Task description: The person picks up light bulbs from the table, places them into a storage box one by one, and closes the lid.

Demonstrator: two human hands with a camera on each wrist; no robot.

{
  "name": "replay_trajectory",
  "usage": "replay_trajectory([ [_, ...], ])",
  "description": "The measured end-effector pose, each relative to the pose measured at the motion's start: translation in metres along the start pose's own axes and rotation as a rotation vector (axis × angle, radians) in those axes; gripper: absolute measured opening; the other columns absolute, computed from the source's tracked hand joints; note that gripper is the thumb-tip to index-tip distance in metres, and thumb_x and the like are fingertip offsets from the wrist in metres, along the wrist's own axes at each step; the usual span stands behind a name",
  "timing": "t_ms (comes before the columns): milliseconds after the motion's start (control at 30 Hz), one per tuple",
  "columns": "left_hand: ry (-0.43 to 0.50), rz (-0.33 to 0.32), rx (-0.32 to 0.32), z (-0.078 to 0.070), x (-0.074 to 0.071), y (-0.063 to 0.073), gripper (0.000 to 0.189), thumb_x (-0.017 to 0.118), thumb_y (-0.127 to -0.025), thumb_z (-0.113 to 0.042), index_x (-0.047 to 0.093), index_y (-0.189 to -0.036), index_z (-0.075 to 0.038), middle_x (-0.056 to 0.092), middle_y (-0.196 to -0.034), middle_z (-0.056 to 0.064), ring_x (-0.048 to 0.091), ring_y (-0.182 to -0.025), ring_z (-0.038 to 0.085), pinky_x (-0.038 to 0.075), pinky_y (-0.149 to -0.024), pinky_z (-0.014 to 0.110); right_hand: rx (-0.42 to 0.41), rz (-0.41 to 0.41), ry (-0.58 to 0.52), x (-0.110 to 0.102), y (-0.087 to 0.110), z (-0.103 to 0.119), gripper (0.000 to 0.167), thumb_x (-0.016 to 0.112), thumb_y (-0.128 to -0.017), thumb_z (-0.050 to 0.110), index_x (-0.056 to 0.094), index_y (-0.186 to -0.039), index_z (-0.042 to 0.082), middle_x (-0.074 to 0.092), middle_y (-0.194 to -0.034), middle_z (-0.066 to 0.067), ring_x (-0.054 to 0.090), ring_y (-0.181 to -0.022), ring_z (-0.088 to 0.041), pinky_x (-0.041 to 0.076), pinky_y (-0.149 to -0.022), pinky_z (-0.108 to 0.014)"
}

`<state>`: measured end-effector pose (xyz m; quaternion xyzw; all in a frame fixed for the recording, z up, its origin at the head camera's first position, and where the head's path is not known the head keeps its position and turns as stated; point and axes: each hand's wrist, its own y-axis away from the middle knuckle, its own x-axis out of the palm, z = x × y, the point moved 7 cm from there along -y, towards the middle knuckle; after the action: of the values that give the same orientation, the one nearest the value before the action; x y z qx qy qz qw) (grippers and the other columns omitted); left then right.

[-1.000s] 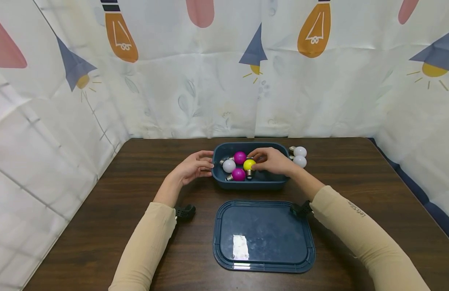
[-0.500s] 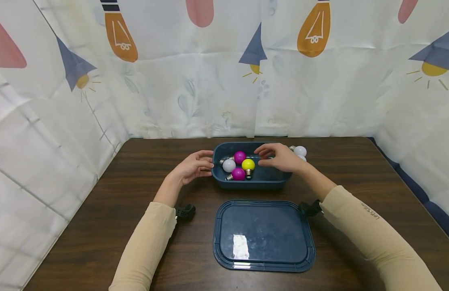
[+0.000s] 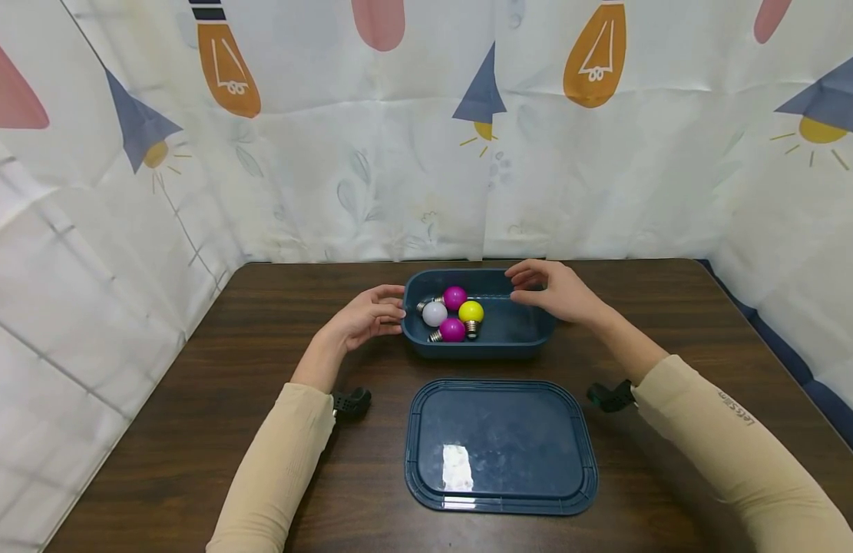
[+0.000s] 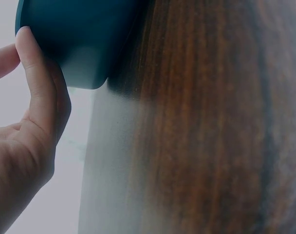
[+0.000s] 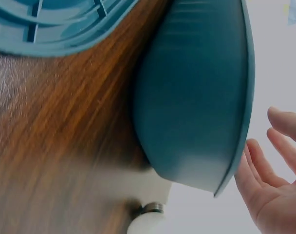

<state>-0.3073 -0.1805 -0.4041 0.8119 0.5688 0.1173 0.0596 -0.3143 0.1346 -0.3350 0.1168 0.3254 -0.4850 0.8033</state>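
A dark blue bin (image 3: 516, 326) at the back of the table holds several light bulbs at its left side. In it lie a yellow bulb (image 3: 471, 311), a white bulb (image 3: 434, 314), a magenta bulb (image 3: 455, 297) and a nearer magenta bulb (image 3: 452, 330). My left hand (image 3: 360, 317) touches the bin's left end with loosely extended fingers, also seen against the wall in the left wrist view. Above the bin's right end is my right hand (image 3: 556, 292), holding nothing, its fingers slightly bent. A white bulb (image 5: 147, 224) lies outside that end, hidden by the hand in the head view.
In front of the bin a flat dark blue lid (image 3: 502, 445) lies on the brown wooden table (image 3: 315, 476). A printed white curtain (image 3: 398, 177) hangs behind the table and along its sides.
My right hand has let go of the yellow bulb, which stays in the bin, and has moved right to the bin's right end. The left hand stays where it was.
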Motion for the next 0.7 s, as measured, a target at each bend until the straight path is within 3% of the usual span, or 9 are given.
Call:
replay_trajectory([
  [533,-0.001,0.002,0.005,0.000,0.001,0.000,0.058,0.057,-0.099,0.007,0.034,-0.153,0.001,0.050,-0.124,0.026,0.067,-0.082,0.016,0.062,-0.074,0.028,0.026,-0.053,-0.004,-0.028,0.023,-0.004,0.040,0.069,-0.102,0.026,0.061,-0.137,0.008,0.061,-0.134,-0.018,0.058,-0.121,-0.029,0.050,-0.096,-0.051],
  [700,-0.007,0.000,0.013,0.000,0.000,-0.002,0.058,0.057,-0.099,0.007,0.034,-0.152,0.002,0.052,-0.122,0.025,0.067,-0.083,0.018,0.062,-0.074,0.029,0.025,-0.085,-0.024,-0.036,0.032,-0.009,0.041,0.067,-0.103,0.025,0.060,-0.138,0.005,0.061,-0.134,-0.018,0.059,-0.121,-0.029,0.053,-0.092,-0.039],
])
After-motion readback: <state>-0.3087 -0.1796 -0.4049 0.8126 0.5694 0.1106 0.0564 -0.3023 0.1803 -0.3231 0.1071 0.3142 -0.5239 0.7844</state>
